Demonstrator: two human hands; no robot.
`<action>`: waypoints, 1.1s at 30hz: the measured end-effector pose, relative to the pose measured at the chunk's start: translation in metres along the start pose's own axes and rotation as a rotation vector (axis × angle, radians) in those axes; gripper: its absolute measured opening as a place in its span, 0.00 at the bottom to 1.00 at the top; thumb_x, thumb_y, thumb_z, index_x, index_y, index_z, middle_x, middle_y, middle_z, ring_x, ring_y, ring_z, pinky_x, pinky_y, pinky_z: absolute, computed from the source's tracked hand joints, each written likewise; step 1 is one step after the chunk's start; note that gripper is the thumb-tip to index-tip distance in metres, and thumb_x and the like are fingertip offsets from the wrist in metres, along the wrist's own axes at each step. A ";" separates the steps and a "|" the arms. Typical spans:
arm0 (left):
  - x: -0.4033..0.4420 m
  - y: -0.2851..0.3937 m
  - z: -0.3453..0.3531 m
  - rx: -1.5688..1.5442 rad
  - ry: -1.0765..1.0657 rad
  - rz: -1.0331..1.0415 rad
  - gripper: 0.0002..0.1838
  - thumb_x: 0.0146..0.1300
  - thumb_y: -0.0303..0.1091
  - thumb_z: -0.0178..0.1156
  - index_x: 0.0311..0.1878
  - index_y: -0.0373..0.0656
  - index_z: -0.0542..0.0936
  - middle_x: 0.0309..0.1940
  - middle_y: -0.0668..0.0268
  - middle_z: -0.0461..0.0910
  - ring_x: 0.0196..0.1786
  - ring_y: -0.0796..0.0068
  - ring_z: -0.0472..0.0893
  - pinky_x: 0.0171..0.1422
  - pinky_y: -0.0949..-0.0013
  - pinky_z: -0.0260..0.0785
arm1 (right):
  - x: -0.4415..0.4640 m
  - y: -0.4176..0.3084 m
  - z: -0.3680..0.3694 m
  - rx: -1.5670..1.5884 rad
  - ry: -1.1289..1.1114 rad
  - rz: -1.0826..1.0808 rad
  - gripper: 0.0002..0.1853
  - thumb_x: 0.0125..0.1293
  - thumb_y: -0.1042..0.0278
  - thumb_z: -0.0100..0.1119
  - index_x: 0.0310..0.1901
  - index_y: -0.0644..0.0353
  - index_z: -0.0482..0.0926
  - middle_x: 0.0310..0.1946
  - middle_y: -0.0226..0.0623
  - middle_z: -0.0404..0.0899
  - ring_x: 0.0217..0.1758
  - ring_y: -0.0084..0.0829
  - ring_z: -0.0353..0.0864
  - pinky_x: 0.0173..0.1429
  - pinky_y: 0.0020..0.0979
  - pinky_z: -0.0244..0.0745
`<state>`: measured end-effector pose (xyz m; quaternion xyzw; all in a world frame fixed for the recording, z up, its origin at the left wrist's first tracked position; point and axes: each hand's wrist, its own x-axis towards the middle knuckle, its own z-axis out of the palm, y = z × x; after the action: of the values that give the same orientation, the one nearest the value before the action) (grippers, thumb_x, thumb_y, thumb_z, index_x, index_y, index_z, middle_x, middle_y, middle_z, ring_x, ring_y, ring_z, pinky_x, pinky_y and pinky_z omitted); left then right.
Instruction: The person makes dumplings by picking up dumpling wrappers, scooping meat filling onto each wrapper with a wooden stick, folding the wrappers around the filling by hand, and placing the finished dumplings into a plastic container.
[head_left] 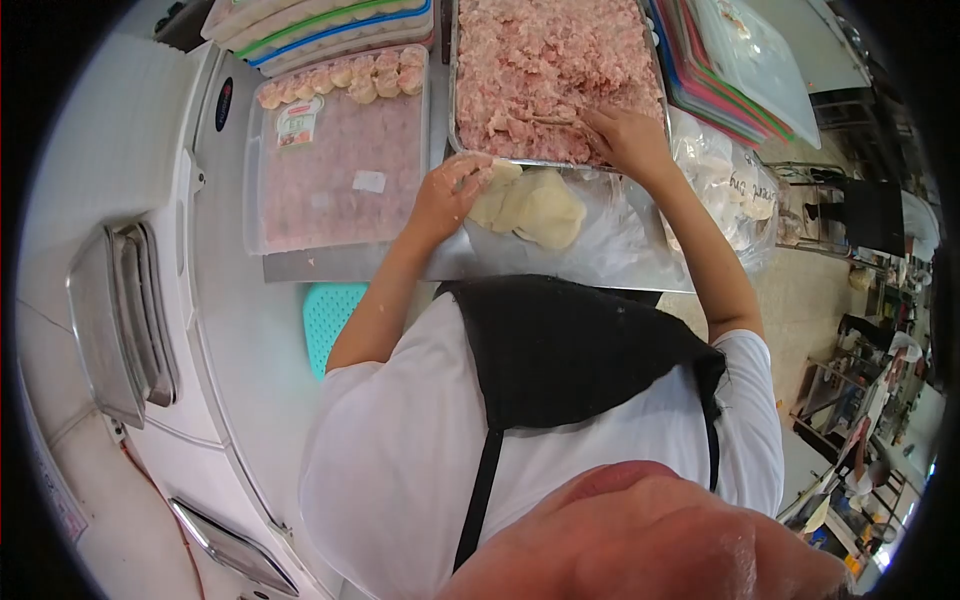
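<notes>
My left hand point(452, 195) is closed at the near left corner of the meat tray, its fingers pinching a pale dough wrapper point(505, 174). Beside it, a pile of round dough wrappers point(550, 212) lies on the metal table. My right hand point(630, 143) is over the near right part of the tray, closed around a thin wooden stick point(548, 120) whose far end touches the minced meat point(560, 50). Pink minced filling covers most of the metal tray point(453, 110).
Left of the tray is a clear plastic box point(340, 210) with a row of filled dumplings point(345, 78) on its lid. More lidded boxes point(330, 35) are stacked behind. Coloured lids point(715, 70) and a plastic bag with writing point(725, 190) lie right. A turquoise perforated stool point(330, 315) stands below the table.
</notes>
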<state>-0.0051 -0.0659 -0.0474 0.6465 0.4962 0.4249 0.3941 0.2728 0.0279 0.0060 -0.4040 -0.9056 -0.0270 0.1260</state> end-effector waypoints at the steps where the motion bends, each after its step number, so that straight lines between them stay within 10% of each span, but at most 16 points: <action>1: 0.000 0.005 0.000 0.045 0.005 -0.020 0.14 0.57 0.38 0.62 0.41 0.38 0.80 0.42 0.57 0.81 0.47 0.58 0.79 0.53 0.66 0.70 | -0.004 -0.003 0.001 0.013 -0.017 -0.013 0.08 0.60 0.59 0.55 0.34 0.53 0.78 0.27 0.36 0.78 0.33 0.41 0.80 0.36 0.41 0.74; 9: 0.003 -0.005 0.015 -0.227 0.125 -0.162 0.16 0.60 0.37 0.61 0.44 0.34 0.78 0.41 0.61 0.80 0.46 0.71 0.78 0.52 0.70 0.68 | -0.023 -0.014 0.007 0.221 -0.277 0.172 0.11 0.62 0.58 0.54 0.37 0.54 0.80 0.34 0.39 0.81 0.37 0.44 0.80 0.40 0.43 0.75; 16: 0.028 0.018 0.015 -0.415 0.026 -0.098 0.13 0.63 0.32 0.57 0.47 0.35 0.77 0.40 0.66 0.78 0.47 0.77 0.75 0.54 0.70 0.68 | 0.004 0.025 -0.008 -0.044 -0.066 0.222 0.10 0.60 0.58 0.55 0.39 0.51 0.81 0.34 0.38 0.82 0.40 0.42 0.81 0.40 0.44 0.75; 24: 0.011 0.032 0.016 -1.481 0.007 -0.558 0.15 0.64 0.35 0.55 0.49 0.35 0.78 0.45 0.60 0.80 0.51 0.69 0.78 0.56 0.67 0.70 | -0.027 -0.004 0.003 0.076 -0.064 0.252 0.12 0.62 0.55 0.52 0.35 0.54 0.78 0.28 0.43 0.80 0.32 0.46 0.80 0.35 0.46 0.74; 30: 0.005 0.024 0.028 0.188 -0.224 0.304 0.15 0.65 0.39 0.53 0.46 0.37 0.80 0.45 0.57 0.81 0.51 0.60 0.77 0.55 0.62 0.70 | 0.008 0.016 -0.025 -0.253 -0.015 0.219 0.07 0.61 0.64 0.52 0.35 0.54 0.78 0.30 0.39 0.80 0.35 0.44 0.80 0.36 0.43 0.75; 33: 0.003 0.023 0.032 0.098 -0.203 0.282 0.12 0.63 0.36 0.56 0.41 0.39 0.82 0.42 0.56 0.81 0.47 0.56 0.78 0.53 0.61 0.69 | 0.021 0.019 -0.007 -0.254 -0.063 0.160 0.06 0.60 0.65 0.52 0.35 0.53 0.78 0.29 0.38 0.80 0.34 0.42 0.81 0.36 0.43 0.75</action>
<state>0.0325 -0.0701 -0.0362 0.7675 0.3786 0.3839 0.3468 0.2754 0.0549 0.0169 -0.4883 -0.8633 -0.1184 0.0470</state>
